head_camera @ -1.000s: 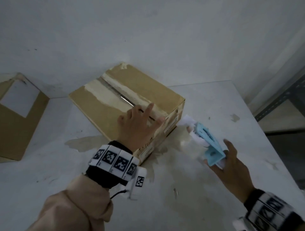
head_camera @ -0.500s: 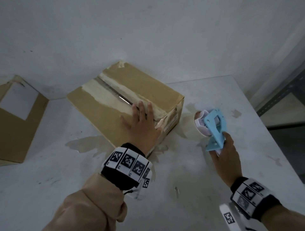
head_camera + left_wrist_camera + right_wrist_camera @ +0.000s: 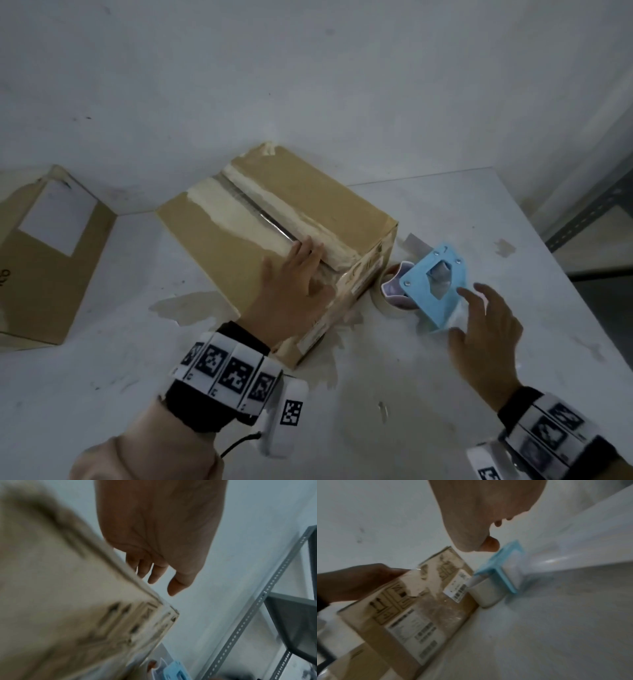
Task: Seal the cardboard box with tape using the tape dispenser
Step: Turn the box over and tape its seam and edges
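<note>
A brown cardboard box (image 3: 291, 192) lies on the white table, with clear tape along its top seam. My left hand (image 3: 294, 284) rests flat on the near end of the top, fingers straight over the seam. The light-blue tape dispenser (image 3: 435, 287) with its tape roll (image 3: 394, 294) stands on the table just right of the box's near corner. My right hand (image 3: 486, 329) is right beside the dispenser's near edge, fingers spread and relaxed, not wrapped around it. In the right wrist view the thumb tip sits next to the dispenser (image 3: 505, 572), and the box (image 3: 412, 608) shows its labelled end.
A second cardboard box (image 3: 44, 260) with a white label lies at the far left. A grey metal shelf (image 3: 589, 212) stands beyond the table's right edge. The wall runs close behind the box. Bare stained table surface (image 3: 411, 394) lies in front of me.
My right hand brought the dispenser from mid-air down onto the table beside the box and loosened its hold. My left hand stayed on the box top and flattened.
</note>
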`<state>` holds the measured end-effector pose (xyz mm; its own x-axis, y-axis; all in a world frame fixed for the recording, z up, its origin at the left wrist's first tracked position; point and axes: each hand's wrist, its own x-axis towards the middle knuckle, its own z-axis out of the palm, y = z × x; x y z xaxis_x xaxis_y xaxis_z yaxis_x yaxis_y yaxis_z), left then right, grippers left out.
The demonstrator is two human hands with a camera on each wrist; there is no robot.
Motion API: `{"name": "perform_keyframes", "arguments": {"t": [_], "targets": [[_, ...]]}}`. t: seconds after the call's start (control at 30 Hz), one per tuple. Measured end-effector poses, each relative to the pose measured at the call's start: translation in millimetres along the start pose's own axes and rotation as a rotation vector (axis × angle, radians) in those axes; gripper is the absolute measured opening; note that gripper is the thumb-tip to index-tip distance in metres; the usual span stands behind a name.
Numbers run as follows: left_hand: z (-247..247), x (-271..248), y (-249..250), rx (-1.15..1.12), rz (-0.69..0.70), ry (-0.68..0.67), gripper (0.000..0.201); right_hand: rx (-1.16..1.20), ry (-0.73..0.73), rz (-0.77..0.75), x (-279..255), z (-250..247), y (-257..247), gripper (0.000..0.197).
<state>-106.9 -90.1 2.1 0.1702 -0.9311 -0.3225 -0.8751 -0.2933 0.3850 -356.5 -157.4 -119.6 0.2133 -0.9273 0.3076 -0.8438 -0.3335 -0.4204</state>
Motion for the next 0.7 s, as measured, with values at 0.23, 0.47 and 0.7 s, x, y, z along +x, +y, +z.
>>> {"name": "perform_keyframes", "arguments": {"t": [0.23, 0.47, 0.7], "targets": [[-25, 18, -36, 0.234, 0.011, -0.133, 0.058, 0.274, -0.071, -0.491, 40, -9, -109, 0.047], [-59, 33, -62, 0.374, -0.025, -0.218, 0.068, 0.076, -0.301, -0.677, 54, 19, -150, 0.068], [-95, 83, -111, 0.405, -0.207, -0.058, 0.071, 0.007, -0.261, -0.725, 54, 19, -149, 0.066]]}}
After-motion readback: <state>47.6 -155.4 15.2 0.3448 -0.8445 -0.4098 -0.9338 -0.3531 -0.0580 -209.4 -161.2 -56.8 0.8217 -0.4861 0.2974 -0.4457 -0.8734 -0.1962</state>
